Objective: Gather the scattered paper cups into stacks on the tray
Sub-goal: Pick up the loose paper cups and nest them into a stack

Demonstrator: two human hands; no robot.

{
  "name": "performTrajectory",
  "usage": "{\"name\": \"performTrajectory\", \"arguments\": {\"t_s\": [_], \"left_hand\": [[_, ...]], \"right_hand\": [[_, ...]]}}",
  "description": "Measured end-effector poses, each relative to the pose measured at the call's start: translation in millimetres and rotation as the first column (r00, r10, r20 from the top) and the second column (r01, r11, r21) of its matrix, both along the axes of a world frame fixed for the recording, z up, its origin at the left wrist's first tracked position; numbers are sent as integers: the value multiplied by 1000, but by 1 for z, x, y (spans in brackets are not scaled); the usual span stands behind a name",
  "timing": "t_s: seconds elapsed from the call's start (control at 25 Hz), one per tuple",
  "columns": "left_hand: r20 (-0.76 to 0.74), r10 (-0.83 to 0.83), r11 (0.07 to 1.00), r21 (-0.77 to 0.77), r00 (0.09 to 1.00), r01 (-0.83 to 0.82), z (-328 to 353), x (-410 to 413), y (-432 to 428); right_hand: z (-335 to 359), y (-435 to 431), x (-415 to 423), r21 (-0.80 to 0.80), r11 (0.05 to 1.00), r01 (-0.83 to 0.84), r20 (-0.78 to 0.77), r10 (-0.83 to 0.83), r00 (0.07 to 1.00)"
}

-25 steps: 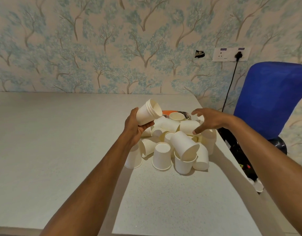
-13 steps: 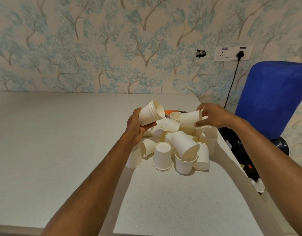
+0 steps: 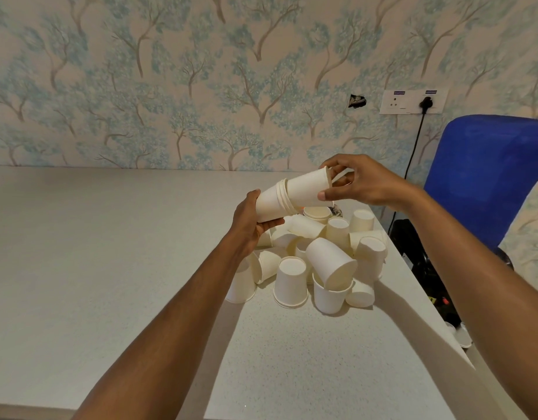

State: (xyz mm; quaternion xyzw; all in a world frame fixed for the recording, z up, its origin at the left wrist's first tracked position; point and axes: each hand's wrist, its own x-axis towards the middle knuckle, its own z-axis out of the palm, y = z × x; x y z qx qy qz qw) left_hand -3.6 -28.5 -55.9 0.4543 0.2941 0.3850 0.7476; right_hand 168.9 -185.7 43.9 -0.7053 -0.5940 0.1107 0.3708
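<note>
My left hand [image 3: 252,222] grips a short stack of white paper cups [image 3: 270,203], held on its side above the table with its rims pointing right. My right hand [image 3: 357,183] pinches a single paper cup [image 3: 307,187] by its base, and that cup's mouth end sits partly inside the stack's open end. Below both hands lies a heap of several loose white cups [image 3: 322,262], some upside down, some on their sides. The tray is almost wholly hidden behind the heap and the held cups.
The pale speckled table [image 3: 110,253] stretches far to the left and ends close to the heap on the right. A blue chair [image 3: 486,177] stands past that edge. A black cable [image 3: 413,153] hangs from a wall socket. Some cups [image 3: 461,338] lie on the floor.
My right hand picked one cup from the heap, lifted it and brought it left into the mouth of the stack. My left hand raised the stack slightly.
</note>
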Motion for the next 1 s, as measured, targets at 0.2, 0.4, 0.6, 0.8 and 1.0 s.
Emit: {"name": "performTrajectory", "arguments": {"t_s": [0.2,0.4,0.6,0.8,1.0], "left_hand": [[-16,-49,998,43,999,50,5,4,-7],[16,-70,997,18,997,69,10,11,-8],[14,-67,997,35,998,66,6,11,1],[27,-18,999,29,999,17,7,-3,21],[-12,28,999,36,1000,-28,5,-14,39]], "right_hand": [[-11,20,-18,-12,1000,29,135,-27,991],[-18,34,-21,21,999,33,112,-35,993],[-28,47,-12,2,1000,-5,-3,5,1000],[-49,76,37,-214,972,99,40,-92,995],[-72,103,66,-527,841,120,212,-7,977]]}}
